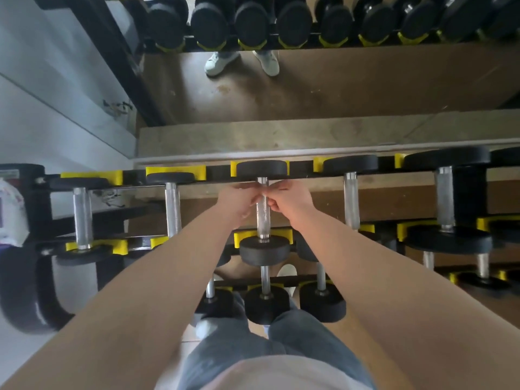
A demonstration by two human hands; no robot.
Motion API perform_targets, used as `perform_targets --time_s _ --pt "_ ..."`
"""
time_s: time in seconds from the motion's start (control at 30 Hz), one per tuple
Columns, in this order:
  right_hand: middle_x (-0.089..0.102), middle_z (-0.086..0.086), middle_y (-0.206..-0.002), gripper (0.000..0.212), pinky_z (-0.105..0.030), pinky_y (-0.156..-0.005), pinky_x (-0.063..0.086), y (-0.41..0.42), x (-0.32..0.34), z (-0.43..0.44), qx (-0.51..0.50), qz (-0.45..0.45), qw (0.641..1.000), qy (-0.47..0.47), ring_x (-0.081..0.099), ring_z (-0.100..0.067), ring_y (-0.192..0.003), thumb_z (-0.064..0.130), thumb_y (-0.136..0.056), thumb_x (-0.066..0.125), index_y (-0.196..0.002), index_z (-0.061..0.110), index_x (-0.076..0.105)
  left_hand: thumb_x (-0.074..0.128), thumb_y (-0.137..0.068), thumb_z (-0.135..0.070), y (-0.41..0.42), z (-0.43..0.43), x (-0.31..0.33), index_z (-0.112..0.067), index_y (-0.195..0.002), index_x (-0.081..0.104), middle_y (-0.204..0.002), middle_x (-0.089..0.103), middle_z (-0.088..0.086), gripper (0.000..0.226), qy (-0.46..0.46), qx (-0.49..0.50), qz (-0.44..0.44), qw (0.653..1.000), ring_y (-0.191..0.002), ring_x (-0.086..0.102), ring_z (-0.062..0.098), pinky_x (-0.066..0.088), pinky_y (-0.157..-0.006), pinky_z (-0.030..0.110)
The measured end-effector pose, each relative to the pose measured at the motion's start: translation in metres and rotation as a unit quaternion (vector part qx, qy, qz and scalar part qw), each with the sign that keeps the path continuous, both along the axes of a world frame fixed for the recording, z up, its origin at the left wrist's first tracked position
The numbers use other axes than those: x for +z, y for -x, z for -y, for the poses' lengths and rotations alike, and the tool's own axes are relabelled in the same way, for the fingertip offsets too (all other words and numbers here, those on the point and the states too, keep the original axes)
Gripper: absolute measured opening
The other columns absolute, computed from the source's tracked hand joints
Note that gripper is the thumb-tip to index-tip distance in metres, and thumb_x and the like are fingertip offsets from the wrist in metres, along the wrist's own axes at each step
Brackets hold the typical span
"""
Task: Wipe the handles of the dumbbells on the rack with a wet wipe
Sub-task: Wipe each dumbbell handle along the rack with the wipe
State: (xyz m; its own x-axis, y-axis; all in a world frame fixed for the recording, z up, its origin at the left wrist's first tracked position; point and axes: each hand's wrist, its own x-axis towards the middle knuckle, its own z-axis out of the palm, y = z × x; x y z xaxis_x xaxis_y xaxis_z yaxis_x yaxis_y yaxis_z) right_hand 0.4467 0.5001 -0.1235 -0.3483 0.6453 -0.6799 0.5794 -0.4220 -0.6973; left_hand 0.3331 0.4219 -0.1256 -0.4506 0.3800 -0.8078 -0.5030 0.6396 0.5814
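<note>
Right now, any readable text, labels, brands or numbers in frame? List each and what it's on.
Nothing legible.
White packet, left edge: purple print, too blurred to read.
Sticker on the left end of the rack: too blurred to read.
Dumbbell heads: no numbers visible.

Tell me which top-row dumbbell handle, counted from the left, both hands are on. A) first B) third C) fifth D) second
B: the left hand and the right hand both grip the far end of the third handle.
</note>
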Motion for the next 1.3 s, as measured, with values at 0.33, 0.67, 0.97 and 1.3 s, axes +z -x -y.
perform_targets --time_s 0.33,0.67,0.97,1.3 --pt "0.072 0.002 -0.091 0.006 -0.026 -0.074 0.056 -0.037 -0.005 0.022 0.315 0.140 0.938 -0.028 0.068 -0.009 -0.084 0.022 -0.087 0.078 -0.093 0.020 0.076 0.082 -0.087 -0.028 -0.022 0.052 0.006 -0.012 -0.084 0.069 -0.074 0.058 0.002 0.021 0.101 -0.293 -0.073 0.948 -0.056 0.043 0.011 0.034 -0.046 0.020" --pt "0.072 0.004 -0.087 0.007 -0.027 -0.073 0.058 -0.022 0.007 0.007 0.112 0.060 0.985 -0.118 0.068 -0.009 -0.076 0.022 -0.094 0.071 -0.099 0.026 0.067 0.082 -0.086 -0.031 -0.008 0.033 0.011 -0.016 -0.104 0.075 -0.104 0.072 0.006 0.024 0.001 -0.116 -0.067 0.991 -0.076 0.058 0.010 0.056 -0.078 0.034" --pt "0.067 0.000 -0.107 0.024 -0.023 -0.083 0.049 -0.026 0.001 0.024 0.278 0.064 0.899 -0.331 0.060 -0.010 -0.090 0.023 -0.098 0.066 -0.120 0.017 0.072 0.081 -0.084 -0.025 -0.002 0.026 0.001 -0.010 -0.112 0.075 -0.091 0.071 0.008 0.032 0.001 -0.013 -0.003 1.000 -0.047 0.039 0.013 0.031 -0.042 0.022" --pt "0.064 0.009 -0.092 0.005 -0.028 -0.085 0.056 -0.037 0.001 0.024 0.369 0.074 0.892 -0.249 0.062 -0.005 -0.085 0.021 -0.097 0.066 -0.101 0.020 0.069 0.068 -0.097 -0.022 0.001 0.054 -0.006 -0.015 -0.104 0.068 -0.087 0.079 0.001 0.009 0.059 -0.062 0.036 0.996 -0.052 0.033 0.009 0.026 -0.044 0.020"
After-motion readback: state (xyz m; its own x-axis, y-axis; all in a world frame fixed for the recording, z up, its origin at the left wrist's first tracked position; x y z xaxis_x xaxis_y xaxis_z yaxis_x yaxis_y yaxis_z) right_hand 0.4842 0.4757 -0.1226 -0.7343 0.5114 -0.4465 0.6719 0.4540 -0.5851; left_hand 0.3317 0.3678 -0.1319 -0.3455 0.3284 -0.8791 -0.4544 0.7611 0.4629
